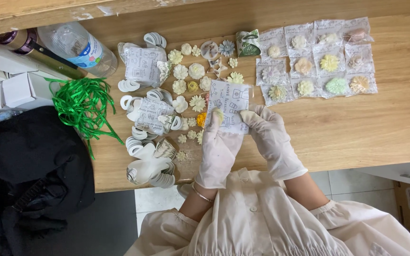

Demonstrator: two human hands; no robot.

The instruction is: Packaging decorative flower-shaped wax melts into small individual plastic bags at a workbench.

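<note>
Both gloved hands are pinching a small printed bag (231, 105) by its lower edge, left hand (218, 150) and right hand (272, 137) side by side, just above the table's near edge (357, 137). Loose little flowers (189, 80) sit beside it, bagged ones (316, 59) toward the far right, green ribbon (84, 104) off left.

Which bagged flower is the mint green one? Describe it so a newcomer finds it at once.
Start at the wooden table and find the grid of small clear bags at its far right side. Go to the bottom row, second bag from the right: the mint green flower. Its neighbours are cream, yellow or tan; it alone is green.
</note>
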